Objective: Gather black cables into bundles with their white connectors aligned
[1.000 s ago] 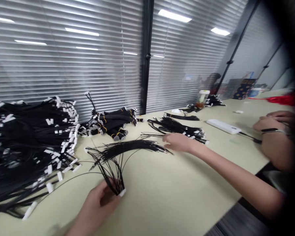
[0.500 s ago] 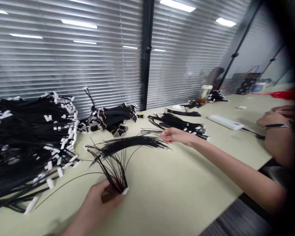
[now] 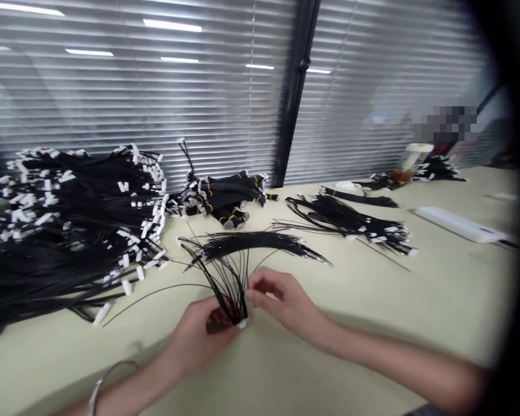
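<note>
Low in the middle, my left hand (image 3: 203, 326) grips a white connector (image 3: 242, 323) between thumb and fingers. Thin black wires (image 3: 225, 277) fan upward out of that connector, and one long strand curves off to the left. Beside the connector, on its right, my right hand (image 3: 271, 292) is closed in a pinch by the fanned wires. Whatever its fingertips hold is too small to make out. Behind both hands lies a loose bundle of black wires (image 3: 255, 242) with bare tips at its right end.
A large heap of black cables with white connectors (image 3: 91, 214) covers the left. Further back lie yellow-banded cable bundles (image 3: 229, 193). On the right are another wire pile (image 3: 351, 219), a white power bank-like box (image 3: 459, 224) and a lidded cup (image 3: 411, 159). Blinds (image 3: 156, 104) stand behind the table.
My right hand has come from the loose wire bundle's right end down to the wires at my left hand. The view has swung left; the other person's arm has left it.
</note>
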A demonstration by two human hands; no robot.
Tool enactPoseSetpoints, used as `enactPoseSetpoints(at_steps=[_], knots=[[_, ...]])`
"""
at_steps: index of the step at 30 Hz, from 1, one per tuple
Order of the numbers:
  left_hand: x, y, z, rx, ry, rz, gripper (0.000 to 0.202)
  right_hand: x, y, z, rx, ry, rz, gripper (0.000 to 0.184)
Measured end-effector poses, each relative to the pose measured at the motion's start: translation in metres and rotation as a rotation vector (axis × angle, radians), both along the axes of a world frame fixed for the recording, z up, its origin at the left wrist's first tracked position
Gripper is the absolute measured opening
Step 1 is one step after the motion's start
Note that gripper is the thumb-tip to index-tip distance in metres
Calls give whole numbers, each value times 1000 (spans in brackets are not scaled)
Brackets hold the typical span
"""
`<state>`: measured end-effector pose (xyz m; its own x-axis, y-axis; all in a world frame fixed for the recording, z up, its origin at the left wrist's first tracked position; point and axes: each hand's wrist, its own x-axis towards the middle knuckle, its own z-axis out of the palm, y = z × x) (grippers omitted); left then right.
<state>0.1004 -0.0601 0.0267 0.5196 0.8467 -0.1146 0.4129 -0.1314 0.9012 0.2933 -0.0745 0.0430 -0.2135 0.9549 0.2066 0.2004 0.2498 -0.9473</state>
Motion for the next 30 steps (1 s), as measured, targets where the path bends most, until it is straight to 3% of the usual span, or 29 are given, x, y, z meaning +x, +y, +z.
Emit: enactPoseSetpoints(at_steps=[8, 25, 30], knots=[[-1, -2, -2, 62, 3, -21, 9, -4, -1, -24, -162, -14, 21, 11], [-2, -2, -2, 28, -43, -17, 13, -6, -4, -20, -194, -72, 28, 8], [-5, 0, -4, 163, -19, -4, 22, -7, -4, -24, -155, -129, 20, 6]])
